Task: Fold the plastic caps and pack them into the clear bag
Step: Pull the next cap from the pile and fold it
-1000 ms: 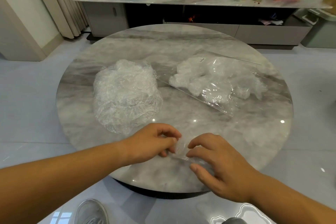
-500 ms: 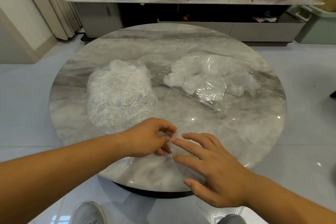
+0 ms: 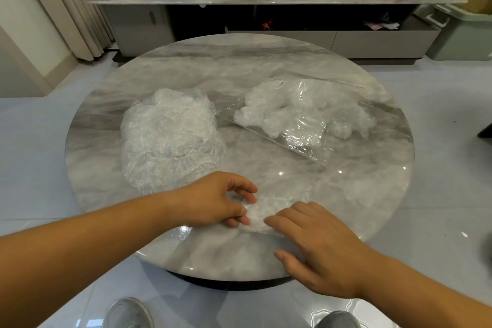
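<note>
Left hand (image 3: pixel 215 200): plastic cap (image 3: pixel 262 212) is pinched at its edge.
Right hand (image 3: pixel 319 245): fingers are laid straight on the plastic cap, just beside the pinch.

The right hand (image 3: pixel 319 245), lifted and splayed half a second ago, now lies flat across the plastic cap (image 3: pixel 259 214), pressing it to the worktop (image 3: pixel 239 66).

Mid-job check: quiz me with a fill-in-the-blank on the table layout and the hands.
The heap of loose crinkled clear plastic caps lies to the ___ of the clear plastic bag.
Folded white caps sit ___ that bag.
The left hand pinches one small crumpled clear cap; the right hand presses it with ___ fingers.
Missing: left; inside; straight.
</note>
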{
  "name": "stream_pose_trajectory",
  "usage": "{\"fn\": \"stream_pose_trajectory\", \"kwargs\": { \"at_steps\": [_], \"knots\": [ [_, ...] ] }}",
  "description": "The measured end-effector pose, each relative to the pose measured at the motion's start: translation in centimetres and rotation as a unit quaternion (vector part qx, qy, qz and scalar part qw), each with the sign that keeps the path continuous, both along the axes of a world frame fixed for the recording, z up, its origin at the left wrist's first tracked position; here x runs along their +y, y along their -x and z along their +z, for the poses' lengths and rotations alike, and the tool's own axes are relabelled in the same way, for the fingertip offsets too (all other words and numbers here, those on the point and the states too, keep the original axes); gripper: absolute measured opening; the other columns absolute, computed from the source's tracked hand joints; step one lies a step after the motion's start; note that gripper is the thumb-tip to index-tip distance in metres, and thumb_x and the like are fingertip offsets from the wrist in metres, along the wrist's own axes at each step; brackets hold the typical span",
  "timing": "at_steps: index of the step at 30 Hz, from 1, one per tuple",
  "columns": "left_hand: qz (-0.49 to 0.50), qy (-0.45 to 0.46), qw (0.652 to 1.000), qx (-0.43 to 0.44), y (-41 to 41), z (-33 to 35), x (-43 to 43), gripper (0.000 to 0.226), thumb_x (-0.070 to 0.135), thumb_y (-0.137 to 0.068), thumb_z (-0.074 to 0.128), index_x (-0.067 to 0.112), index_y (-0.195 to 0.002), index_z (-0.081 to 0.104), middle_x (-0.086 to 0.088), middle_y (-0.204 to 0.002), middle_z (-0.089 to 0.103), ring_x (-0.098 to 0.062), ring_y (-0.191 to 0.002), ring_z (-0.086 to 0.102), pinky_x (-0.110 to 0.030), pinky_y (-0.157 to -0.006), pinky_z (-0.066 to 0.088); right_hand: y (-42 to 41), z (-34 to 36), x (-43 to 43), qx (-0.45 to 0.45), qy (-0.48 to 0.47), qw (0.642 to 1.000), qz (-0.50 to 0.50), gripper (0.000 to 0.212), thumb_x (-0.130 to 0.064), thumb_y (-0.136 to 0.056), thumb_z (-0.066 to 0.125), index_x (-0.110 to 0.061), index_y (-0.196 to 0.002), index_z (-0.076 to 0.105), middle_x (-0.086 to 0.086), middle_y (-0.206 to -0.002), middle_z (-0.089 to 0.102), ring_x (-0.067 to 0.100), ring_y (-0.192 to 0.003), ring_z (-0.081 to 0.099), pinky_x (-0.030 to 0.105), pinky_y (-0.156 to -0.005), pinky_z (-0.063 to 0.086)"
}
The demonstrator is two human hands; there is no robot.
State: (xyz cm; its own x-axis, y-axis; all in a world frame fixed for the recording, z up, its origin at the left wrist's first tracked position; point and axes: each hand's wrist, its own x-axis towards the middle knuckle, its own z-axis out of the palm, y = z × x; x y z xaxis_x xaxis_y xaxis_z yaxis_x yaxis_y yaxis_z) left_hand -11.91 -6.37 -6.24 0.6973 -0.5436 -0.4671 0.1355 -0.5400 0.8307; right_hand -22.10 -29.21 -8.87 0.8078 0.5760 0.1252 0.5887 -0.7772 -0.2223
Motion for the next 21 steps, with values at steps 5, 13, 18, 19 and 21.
{"fn": "stream_pose_trajectory", "kwargs": {
  "at_steps": [5, 13, 18, 19, 21],
  "knots": [
    [0.001, -0.012, 1.0, -0.005, -0.2, 0.3, -0.4, 0.037, 0.002, -0.092, 0.067, 0.016, -0.126, 0.06, -0.004, -0.117, 0.064, -0.022, -0.085, 0.076, -0.032, -0.076, 0.062, 0.4, -0.7, -0.3, -0.024, 0.023, 0.999, -0.029, 0.033, -0.045, -0.098, 0.049, -0.024, -0.117, 0.064, -0.003, -0.109, 0.056, 0.02, -0.092, 0.052, 0.037, -0.079, 0.048],
    [-0.042, -0.161, 0.957, -0.237, -0.9, 1.4, -3.1, 0.046, 0.043, -0.076, 0.084, 0.025, -0.115, 0.065, 0.012, -0.101, 0.061, -0.004, -0.088, 0.06, -0.023, -0.084, 0.052, 0.5, -0.5, -0.5, -0.028, 0.034, 0.999, -0.029, 0.036, -0.048, -0.098, 0.045, -0.022, -0.111, 0.067, -0.005, -0.116, 0.059, 0.022, -0.109, 0.054, 0.037, -0.092, 0.043],
    [-0.087, -0.25, 0.943, -0.202, -1.3, 0.9, -4.5, 0.053, 0.044, -0.077, 0.083, 0.022, -0.119, 0.06, 0.011, -0.095, 0.059, -0.011, -0.092, 0.06, -0.025, -0.079, 0.048, 0.4, -0.4, -1.2, -0.016, 0.022, 1.0, -0.013, 0.037, -0.049, -0.096, 0.05, -0.025, -0.117, 0.068, -0.007, -0.128, 0.061, 0.02, -0.122, 0.052, 0.037, -0.102, 0.04],
    [-0.08, -0.245, 0.948, -0.187, -1.3, 0.7, -4.5, 0.047, 0.042, -0.077, 0.084, 0.02, -0.114, 0.063, 0.011, -0.089, 0.06, -0.009, -0.085, 0.06, -0.023, -0.075, 0.047, 0.3, -0.4, -1.4, -0.006, 0.012, 1.0, -0.015, 0.037, -0.049, -0.095, 0.051, -0.025, -0.118, 0.068, -0.009, -0.13, 0.061, 0.019, -0.125, 0.051, 0.037, -0.104, 0.038],
    [-0.065, -0.218, 0.962, -0.149, -1.4, 0.3, -4.2, 0.032, 0.034, -0.078, 0.084, 0.016, -0.099, 0.069, 0.013, -0.069, 0.06, -0.003, -0.064, 0.057, -0.02, -0.065, 0.047, 0.3, -0.4, -1.8, 0.024, -0.015, 0.999, -0.023, 0.037, -0.048, -0.095, 0.052, -0.027, -0.122, 0.067, -0.012, -0.135, 0.059, 0.018, -0.133, 0.047, 0.036, -0.109, 0.035]
  ]
}}
